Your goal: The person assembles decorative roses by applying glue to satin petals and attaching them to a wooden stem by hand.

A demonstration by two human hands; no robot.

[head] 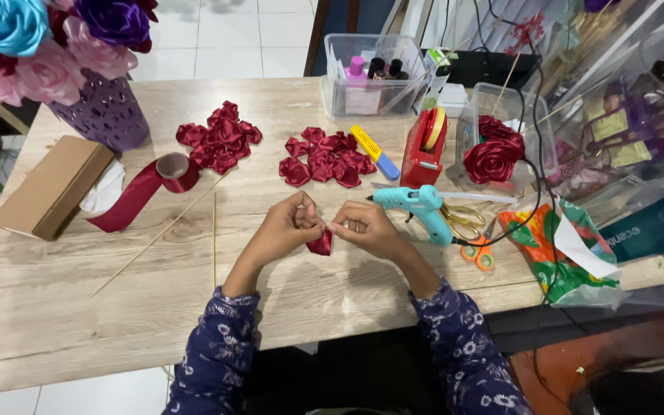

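Over the tabletop (332, 296), left hand (290, 227) and right hand (366, 229) both pinched on a folded red ribbon petal (320, 244), keeping the fold from springing open.

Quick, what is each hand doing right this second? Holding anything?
Left hand: closed, pinching the dark red ribbon piece.
Right hand: closed, fingers pinching the same ribbon piece from the other side.
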